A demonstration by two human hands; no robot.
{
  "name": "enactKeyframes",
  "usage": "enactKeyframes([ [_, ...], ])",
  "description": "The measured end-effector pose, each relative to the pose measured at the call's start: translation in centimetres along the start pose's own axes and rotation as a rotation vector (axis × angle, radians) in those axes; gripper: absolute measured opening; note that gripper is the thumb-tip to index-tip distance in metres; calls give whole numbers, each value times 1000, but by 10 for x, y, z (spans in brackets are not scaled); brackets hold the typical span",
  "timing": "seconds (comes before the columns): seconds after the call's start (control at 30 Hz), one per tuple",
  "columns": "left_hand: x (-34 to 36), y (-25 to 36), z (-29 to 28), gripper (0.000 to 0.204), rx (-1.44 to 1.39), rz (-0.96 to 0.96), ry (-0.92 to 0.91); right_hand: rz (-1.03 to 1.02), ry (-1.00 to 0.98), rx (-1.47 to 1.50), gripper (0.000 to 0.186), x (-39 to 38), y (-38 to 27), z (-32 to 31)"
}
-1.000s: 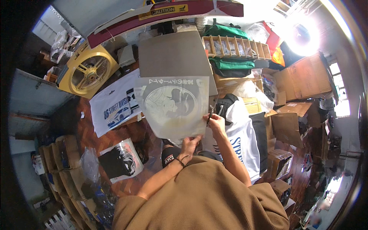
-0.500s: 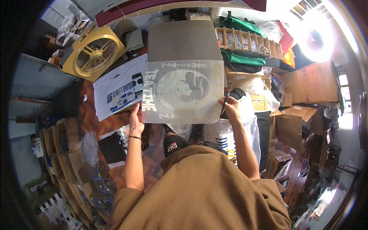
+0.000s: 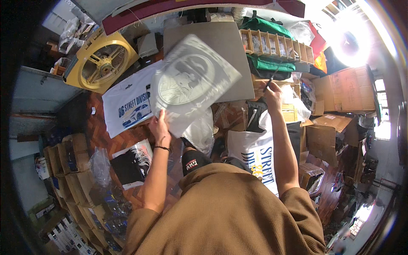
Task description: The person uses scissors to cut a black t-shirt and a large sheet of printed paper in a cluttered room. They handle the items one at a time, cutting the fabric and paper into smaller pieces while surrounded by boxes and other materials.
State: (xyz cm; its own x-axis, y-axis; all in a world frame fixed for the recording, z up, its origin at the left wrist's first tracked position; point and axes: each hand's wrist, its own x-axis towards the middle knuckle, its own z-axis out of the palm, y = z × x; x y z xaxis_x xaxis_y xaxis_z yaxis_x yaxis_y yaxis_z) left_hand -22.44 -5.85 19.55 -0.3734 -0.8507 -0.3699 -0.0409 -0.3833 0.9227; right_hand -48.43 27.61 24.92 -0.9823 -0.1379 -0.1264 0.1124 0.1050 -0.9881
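Translucent printed sheet (image 3: 191, 83), tilted, slender dark tool (image 3: 268, 84)

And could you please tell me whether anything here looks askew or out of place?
The translucent sheet in the left hand looks askew: its edges sit at an angle to the gray board beyond it.

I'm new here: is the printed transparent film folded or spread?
Spread: the left hand holds the film by one edge, its round design showing whole.

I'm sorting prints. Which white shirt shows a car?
The left shirt, nearer the left hand: it shows a blue car. The right shirt's visible print is lettering.
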Motion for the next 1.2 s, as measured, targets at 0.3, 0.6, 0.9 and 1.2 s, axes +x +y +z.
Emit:
enactKeyframes([
  [0.3,-107,-72,49,15,-58,-433,-51,119,-214,-87,16,-144,83,-1],
  [0.6,-135,-102,74,17,-92,-543,-348,397,-433,-126,49,-240,89,1],
  [0.9,-154,-109,96,22,51,-498,-445,347,-445,-156,41,-267,86,6],
  [1.2,-162,-108,100,20,105,-471,-494,483,-441,-200,33,-273,83,6],
])
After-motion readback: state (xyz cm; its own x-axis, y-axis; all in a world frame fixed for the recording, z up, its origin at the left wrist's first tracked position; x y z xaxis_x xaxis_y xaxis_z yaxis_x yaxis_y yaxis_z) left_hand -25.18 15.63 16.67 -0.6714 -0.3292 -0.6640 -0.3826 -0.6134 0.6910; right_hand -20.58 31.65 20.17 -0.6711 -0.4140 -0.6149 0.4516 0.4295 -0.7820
